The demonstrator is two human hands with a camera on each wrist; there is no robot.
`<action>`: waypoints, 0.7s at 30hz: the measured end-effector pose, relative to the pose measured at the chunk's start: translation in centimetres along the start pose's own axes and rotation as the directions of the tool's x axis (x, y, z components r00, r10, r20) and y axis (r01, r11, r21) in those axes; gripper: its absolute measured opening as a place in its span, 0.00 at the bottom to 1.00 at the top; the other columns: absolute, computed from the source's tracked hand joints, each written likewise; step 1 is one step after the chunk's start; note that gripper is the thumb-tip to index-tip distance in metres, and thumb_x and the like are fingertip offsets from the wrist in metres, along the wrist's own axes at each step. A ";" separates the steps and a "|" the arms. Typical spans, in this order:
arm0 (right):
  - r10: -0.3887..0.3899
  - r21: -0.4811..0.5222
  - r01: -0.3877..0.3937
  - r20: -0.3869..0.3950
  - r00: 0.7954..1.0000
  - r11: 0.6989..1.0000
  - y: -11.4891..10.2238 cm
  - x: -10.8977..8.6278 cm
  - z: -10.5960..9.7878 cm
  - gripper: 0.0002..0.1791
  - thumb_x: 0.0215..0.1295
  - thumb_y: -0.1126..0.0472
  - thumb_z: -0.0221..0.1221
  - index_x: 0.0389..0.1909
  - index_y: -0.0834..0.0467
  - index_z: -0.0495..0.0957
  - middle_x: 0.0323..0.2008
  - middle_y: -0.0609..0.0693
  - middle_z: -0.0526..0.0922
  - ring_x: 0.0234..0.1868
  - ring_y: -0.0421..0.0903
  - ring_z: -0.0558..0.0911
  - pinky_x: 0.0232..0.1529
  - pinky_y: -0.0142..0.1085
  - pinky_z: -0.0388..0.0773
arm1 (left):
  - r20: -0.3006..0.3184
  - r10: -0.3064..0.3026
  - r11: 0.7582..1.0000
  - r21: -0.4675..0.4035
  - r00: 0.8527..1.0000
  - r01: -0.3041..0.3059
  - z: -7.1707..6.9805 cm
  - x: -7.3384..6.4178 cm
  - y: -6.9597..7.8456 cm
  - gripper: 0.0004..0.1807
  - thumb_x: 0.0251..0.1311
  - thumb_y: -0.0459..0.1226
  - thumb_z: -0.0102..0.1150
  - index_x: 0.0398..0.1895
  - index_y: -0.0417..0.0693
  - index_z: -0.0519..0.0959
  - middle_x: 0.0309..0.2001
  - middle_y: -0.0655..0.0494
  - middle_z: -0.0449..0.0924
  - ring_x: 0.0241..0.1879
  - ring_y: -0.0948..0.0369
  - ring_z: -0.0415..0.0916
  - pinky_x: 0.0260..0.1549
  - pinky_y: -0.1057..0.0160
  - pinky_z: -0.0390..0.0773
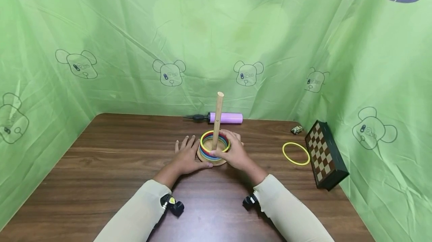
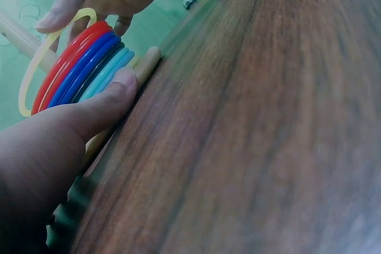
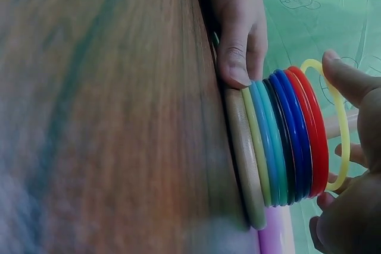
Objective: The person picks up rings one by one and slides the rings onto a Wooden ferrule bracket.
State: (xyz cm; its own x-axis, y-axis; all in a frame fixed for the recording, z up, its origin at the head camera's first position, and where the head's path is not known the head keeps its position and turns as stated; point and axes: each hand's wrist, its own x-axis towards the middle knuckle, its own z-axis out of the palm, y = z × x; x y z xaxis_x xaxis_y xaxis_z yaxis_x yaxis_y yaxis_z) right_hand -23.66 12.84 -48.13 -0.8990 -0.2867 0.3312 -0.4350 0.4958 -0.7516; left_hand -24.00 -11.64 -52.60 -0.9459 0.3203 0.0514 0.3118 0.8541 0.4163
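Observation:
A wooden peg [image 1: 218,116] rises from a round wooden base [image 3: 245,159], which stands on the table with a stack of rings around the peg. From the bottom, the stacked rings [image 3: 292,141] run yellow, light blue, teal, dark, blue and red. My right hand [image 1: 234,152] pinches a yellow ring [image 3: 344,129] around the peg; it sits tilted, partly lifted off the red ones. My left hand [image 1: 187,157] lies at the left side of the base, fingers straight and spread, its thumb [image 2: 122,84] pressing the near edge of the base.
Behind the peg lies a purple hand pump [image 1: 226,117] with a black nozzle. To the right, another yellow ring [image 1: 296,153] lies flat on the table [image 1: 111,170], beside a checkered board box [image 1: 322,155] standing on edge. A small patterned object [image 1: 297,130] sits near the back right corner.

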 end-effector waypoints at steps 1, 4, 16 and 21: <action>-0.001 -0.001 0.001 -0.001 1.000 1.000 0.0 0.0 0.0 0.45 0.56 0.54 0.84 0.74 0.56 0.78 0.74 0.55 0.79 0.76 0.59 0.66 0.74 0.61 0.60 | 0.001 0.000 1.000 0.002 1.000 0.000 0.0 0.0 0.0 0.70 0.52 0.80 0.65 0.88 0.47 0.59 0.88 0.36 0.52 0.89 0.35 0.42 0.81 0.22 0.37; 0.002 -0.001 -0.002 0.003 1.000 1.000 0.1 0.0 0.0 0.44 0.56 0.54 0.83 0.74 0.56 0.78 0.75 0.56 0.78 0.77 0.60 0.66 0.74 0.62 0.60 | 0.001 0.003 1.000 0.002 1.000 -0.003 0.0 0.0 0.0 0.70 0.52 0.80 0.65 0.88 0.46 0.60 0.88 0.36 0.52 0.89 0.35 0.42 0.81 0.22 0.37; 0.005 0.001 -0.005 0.032 0.999 1.000 0.4 -0.1 0.0 0.47 0.55 0.54 0.84 0.75 0.56 0.76 0.78 0.59 0.74 0.78 0.61 0.64 0.75 0.65 0.61 | -0.001 0.011 1.000 0.003 1.000 -0.011 0.0 -0.1 0.2 0.69 0.52 0.80 0.66 0.87 0.45 0.60 0.88 0.35 0.53 0.88 0.34 0.43 0.81 0.22 0.37; 0.016 -0.003 -0.016 0.044 0.999 1.000 0.3 -0.2 0.0 0.48 0.54 0.54 0.85 0.76 0.57 0.75 0.79 0.63 0.72 0.78 0.62 0.64 0.74 0.67 0.60 | 0.002 0.008 1.000 0.005 1.000 -0.008 0.0 -0.1 0.2 0.69 0.53 0.79 0.66 0.87 0.46 0.60 0.88 0.36 0.52 0.89 0.34 0.42 0.82 0.22 0.37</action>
State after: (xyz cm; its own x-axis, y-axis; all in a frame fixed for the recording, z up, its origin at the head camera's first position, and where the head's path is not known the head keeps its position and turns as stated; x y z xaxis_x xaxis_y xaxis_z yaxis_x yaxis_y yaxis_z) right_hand -23.62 13.01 -48.39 -0.9026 -0.3144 0.2941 -0.4211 0.5028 -0.7549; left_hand -23.83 -11.53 -52.54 -0.9434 0.3275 0.0532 0.3195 0.8535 0.4116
